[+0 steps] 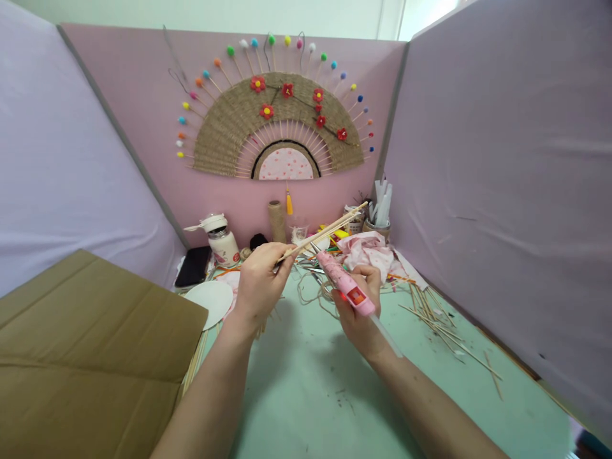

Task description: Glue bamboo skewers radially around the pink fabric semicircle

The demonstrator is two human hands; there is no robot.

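My left hand [264,278] is closed round the near end of a few thin wooden sticks [329,228], which slant up to the right above the table. In my right hand [362,312] is a pink hot glue gun [342,277], with a clear glue stick [386,336] protruding from its back end. The gun's metal nozzle points up and left, close under the sticks; whether it touches them I cannot tell. A red light glows by my right fingers. Loops of twine [315,294] lie on the table between and beyond my hands.
A large cardboard sheet [95,357] covers the left side, beside a white disc [210,303]. Behind stand a phone [193,268], a bottle [222,245] and a twine roll [276,221]. Loose sticks [444,328] and crumpled pink cloth [366,248] lie right. A woven fan [282,102] hangs behind.
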